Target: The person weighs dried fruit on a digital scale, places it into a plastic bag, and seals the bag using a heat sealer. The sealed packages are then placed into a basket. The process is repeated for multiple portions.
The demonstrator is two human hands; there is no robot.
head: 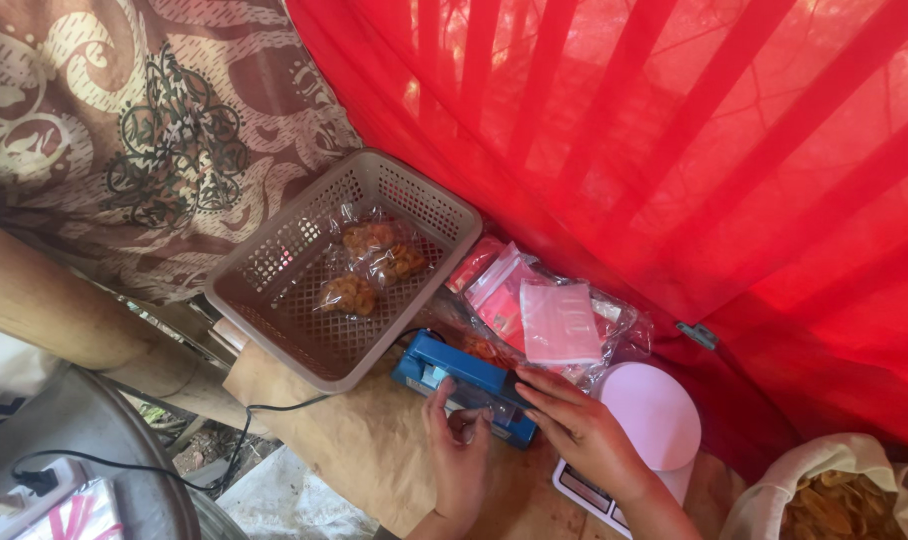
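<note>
Fingers (471, 420) of left hand (461, 462): curled at blue heat sealer (464, 385); grip unclear. Right hand (586, 432): flat, pressing sealer bar. Sealer on worktop (374, 440), beside basket (339, 265). Advice: press evenly, bag edge straight.

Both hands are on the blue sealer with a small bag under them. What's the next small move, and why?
Probably press the blue sealer bar down with the right hand: the left hand seems to hold a clear bag at its front edge, and three filled bags already lie in the basket.
</note>
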